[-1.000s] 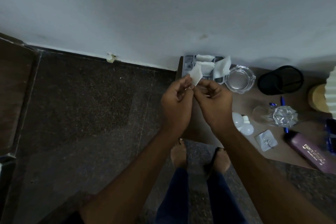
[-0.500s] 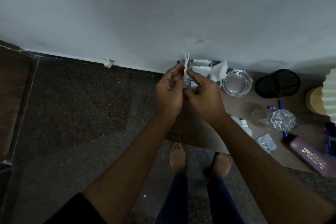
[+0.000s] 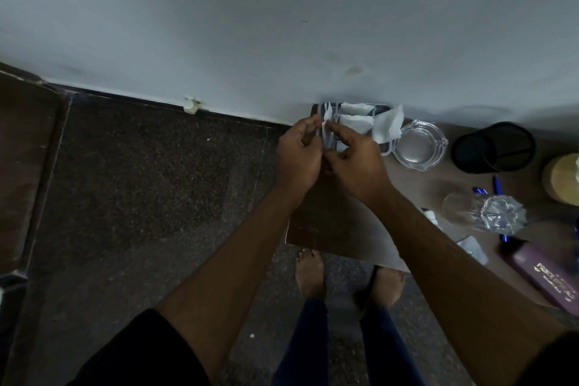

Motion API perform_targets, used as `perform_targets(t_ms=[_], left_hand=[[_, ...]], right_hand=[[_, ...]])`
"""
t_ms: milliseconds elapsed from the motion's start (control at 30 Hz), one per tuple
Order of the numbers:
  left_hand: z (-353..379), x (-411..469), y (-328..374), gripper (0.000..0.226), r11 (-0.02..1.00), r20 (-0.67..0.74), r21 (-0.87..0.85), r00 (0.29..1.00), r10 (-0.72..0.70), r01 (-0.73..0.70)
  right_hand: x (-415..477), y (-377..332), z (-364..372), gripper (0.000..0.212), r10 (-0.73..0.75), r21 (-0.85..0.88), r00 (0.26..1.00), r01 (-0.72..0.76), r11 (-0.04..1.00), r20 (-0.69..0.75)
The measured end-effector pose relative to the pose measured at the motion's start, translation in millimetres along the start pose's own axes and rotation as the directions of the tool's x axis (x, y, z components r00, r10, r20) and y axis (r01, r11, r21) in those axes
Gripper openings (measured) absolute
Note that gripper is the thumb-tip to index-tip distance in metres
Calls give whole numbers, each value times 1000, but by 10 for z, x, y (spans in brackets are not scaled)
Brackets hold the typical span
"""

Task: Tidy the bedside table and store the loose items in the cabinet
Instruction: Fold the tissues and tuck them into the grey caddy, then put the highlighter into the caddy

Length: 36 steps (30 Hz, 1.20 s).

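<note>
My left hand (image 3: pixel 297 150) and my right hand (image 3: pixel 354 153) pinch one small white folded tissue (image 3: pixel 327 117) between them, held upright over the far left corner of the brown bedside table (image 3: pixel 332 222). Right behind the hands stands a grey tray (image 3: pixel 380 108) against the wall with more folded white tissues (image 3: pixel 360 121) in it. To the right on the table lie a clear glass ashtray (image 3: pixel 419 144), a black mesh cup (image 3: pixel 493 147), a tipped glass tumbler (image 3: pixel 484 211), blue pens (image 3: pixel 495 182), a small white packet (image 3: pixel 473 247) and a purple bottle (image 3: pixel 551 279).
A pale wall (image 3: pixel 282 25) runs behind the table. Dark speckled floor (image 3: pixel 141 197) lies to the left, with dark furniture (image 3: pixel 22 150) at the far left edge. A yellowish round object (image 3: pixel 562 178) sits at the right edge. My feet (image 3: pixel 310 273) stand by the table's front edge.
Both hands moved away from me toward the tray with the tissue; the tissue, flat and broad a second ago, now stands narrow and folded between my fingers.
</note>
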<state>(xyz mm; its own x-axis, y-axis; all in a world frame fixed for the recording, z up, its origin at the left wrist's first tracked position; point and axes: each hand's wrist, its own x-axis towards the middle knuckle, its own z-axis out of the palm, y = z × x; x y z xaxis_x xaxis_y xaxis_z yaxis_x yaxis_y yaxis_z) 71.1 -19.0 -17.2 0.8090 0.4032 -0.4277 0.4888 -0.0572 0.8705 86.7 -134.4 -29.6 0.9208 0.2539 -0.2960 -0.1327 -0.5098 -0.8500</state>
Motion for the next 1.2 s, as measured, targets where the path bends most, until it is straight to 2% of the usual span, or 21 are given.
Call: perform_targets(t_ms=[233, 433, 633, 833, 1000, 1100, 1200], left_hand=[[-45, -11, -37, 46, 1000, 24, 23, 1000, -14, 13], [-76, -71, -59, 45, 999, 0, 19, 999, 37, -37], [-125, -111, -143, 40, 999, -50, 42, 999, 14, -12], [-145, -237, -216, 33, 999, -114, 53, 993, 9, -3], [-28, -462, -393, 25, 996, -134, 77, 991, -23, 33], [93, -589, -482, 20, 993, -100, 104, 994, -37, 47], [222, -654, -552, 17, 988, -1, 144, 998, -60, 60]], right_hand=[[44, 24, 21, 54, -31, -44, 999, 32, 999, 23], [0, 47, 13, 52, -93, -85, 996, 93, 992, 3], [-75, 108, -7, 48, -101, -111, 995, 99, 989, -13], [-212, 79, -52, 28, -149, -16, 979, 148, 989, -138], [-366, 186, -104, 15, -127, -7, 981, 127, 992, -148], [-477, 295, -191, 14, -102, -23, 981, 100, 995, -163], [-569, 419, -316, 13, -39, -25, 979, 35, 999, -199]])
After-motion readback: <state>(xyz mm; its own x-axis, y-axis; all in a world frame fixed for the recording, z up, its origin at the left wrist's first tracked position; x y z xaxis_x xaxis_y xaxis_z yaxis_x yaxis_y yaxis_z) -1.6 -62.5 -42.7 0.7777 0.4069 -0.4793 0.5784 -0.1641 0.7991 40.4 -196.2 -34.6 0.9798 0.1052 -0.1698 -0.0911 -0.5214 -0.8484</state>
